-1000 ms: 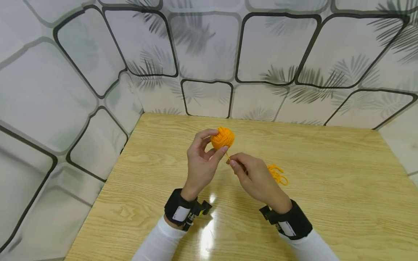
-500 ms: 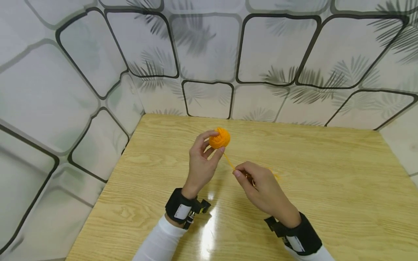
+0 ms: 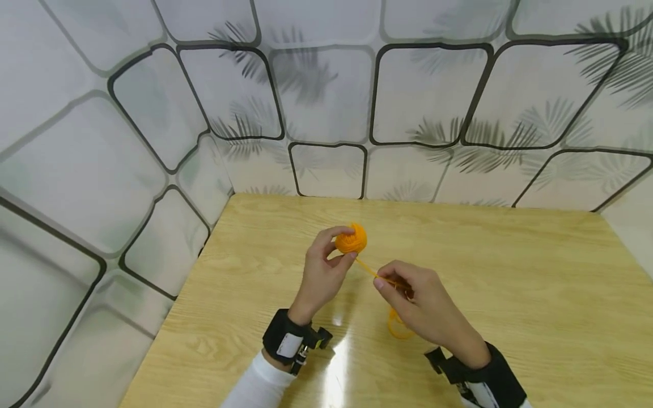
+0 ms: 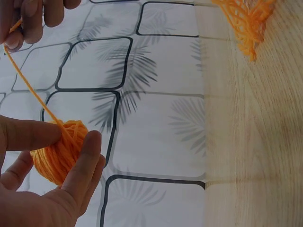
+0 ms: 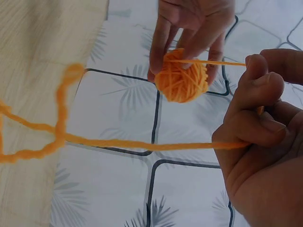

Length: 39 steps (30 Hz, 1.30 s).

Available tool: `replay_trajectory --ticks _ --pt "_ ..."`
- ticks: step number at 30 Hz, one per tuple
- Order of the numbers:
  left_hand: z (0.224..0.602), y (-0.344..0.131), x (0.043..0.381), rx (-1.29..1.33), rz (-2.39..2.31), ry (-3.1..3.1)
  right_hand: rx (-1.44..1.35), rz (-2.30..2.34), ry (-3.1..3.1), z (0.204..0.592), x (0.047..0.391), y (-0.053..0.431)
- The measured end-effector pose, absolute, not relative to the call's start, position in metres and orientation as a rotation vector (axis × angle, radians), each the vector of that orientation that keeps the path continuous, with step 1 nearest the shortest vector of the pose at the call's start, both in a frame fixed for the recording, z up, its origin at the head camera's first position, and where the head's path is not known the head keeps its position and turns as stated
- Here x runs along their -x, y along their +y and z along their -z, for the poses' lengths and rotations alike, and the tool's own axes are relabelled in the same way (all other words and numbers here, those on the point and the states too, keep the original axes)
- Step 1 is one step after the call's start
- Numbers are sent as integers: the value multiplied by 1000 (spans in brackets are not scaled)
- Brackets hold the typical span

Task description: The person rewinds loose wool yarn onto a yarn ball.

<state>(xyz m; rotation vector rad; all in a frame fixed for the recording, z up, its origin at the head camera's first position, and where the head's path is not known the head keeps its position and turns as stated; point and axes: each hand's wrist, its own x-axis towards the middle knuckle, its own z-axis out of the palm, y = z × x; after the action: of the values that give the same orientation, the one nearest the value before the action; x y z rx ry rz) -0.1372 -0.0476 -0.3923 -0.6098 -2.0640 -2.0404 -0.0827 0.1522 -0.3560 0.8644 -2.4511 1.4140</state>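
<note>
An orange ball of yarn (image 3: 352,238) is held up over the table between the thumb and fingers of my left hand (image 3: 323,272). From the ball a taut strand (image 3: 366,267) runs to my right hand (image 3: 425,300), whose thumb and forefinger pinch it. In the right wrist view the yarn also passes through the curled lower fingers, and a loose tail (image 5: 156,145) trails out of them to the left. Loose orange yarn (image 3: 397,324) shows below the right hand in the head view, partly hidden by it. The left wrist view shows a tangled bunch of yarn (image 4: 253,28) at the top.
Both hands work above a light wooden table (image 3: 510,294) with a glossy reflection near the front. Behind it and to the left stand pale walls (image 3: 326,85) patterned with dark outlines and palm leaves. Black straps with small cameras (image 3: 288,340) sit on both wrists.
The right hand has drawn away from the ball, down and to the right, so the strand between the hands is longer. The head view has tilted slightly upward.
</note>
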Motion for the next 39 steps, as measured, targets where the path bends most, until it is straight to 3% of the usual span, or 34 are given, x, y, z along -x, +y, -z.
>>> replay_trajectory --ticks 20,39 --pt "393 -44 125 826 1921 -2352 -809 -1440 -2390 326 114 167" --pt "385 -44 113 1010 1968 -2441 -707 -1715 -2371 323 155 167"
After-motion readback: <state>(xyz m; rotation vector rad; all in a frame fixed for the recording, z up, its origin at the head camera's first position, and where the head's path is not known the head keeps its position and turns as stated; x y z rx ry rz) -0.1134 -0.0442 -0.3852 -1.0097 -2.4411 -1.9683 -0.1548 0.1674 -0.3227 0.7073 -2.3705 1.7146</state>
